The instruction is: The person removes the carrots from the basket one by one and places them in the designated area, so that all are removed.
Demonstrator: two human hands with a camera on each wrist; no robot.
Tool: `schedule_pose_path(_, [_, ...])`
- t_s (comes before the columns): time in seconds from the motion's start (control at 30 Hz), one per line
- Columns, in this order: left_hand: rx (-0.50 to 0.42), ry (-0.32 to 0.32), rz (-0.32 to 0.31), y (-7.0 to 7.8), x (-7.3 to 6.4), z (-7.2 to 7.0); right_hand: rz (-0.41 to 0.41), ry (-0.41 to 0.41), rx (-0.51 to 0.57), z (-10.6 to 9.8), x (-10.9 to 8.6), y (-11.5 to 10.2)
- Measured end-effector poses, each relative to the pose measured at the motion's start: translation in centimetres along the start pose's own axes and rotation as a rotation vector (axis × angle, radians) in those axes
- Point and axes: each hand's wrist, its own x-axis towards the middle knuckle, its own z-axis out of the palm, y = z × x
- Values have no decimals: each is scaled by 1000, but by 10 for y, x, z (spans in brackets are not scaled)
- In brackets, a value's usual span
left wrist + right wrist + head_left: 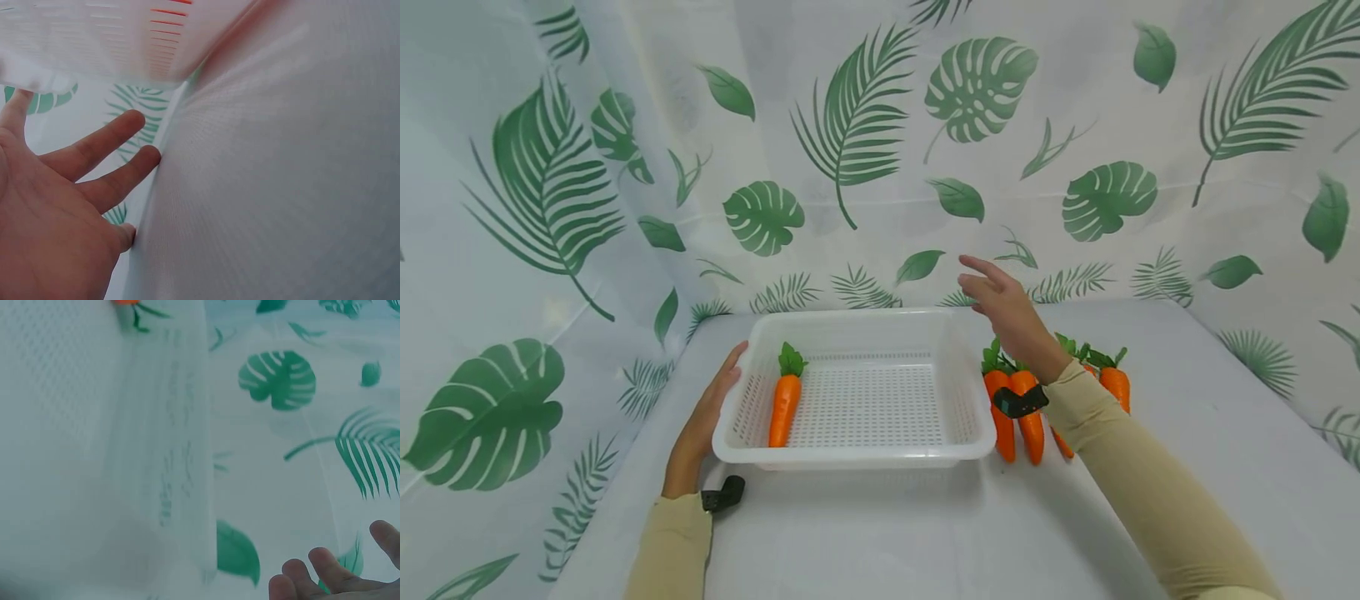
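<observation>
A white plastic basket (pixel 850 455) with a slotted floor stands on the table, and one orange carrot (pixel 786 408) with a green top lies along its left side. My left hand (pixel 707 417) rests against the basket's left wall. In the left wrist view the fingers of that hand (pixel 62 206) are spread and straight, with a fingertip under the basket rim. My right hand (pixel 1007 312) is raised beyond the basket's back right corner, holding nothing, its fingers extended. Right of the basket lie several more carrots (pixel 1028 425), partly hidden by the right wrist and forearm.
A pale cloth covers the table (pixel 850 542). Behind and at the sides hangs a white curtain (pixel 880 242) printed with green leaves. Each wrist wears a small black device, one of them a black strap (pixel 1021 402) on the right.
</observation>
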Motion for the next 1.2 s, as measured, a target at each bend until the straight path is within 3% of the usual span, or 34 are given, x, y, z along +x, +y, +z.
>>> schedule_pose_path(0.5, [13,22,-24,-2,0,-1,-4,-161,47,84,32,-7])
schedule_pose_path(0.9, [3,15,-23,-2,1,-2,130,-224,-15,141,41,3])
schedule_pose_path(1.2, [4,19,-29,-1,1,0,190,-277,-54,163,45,17])
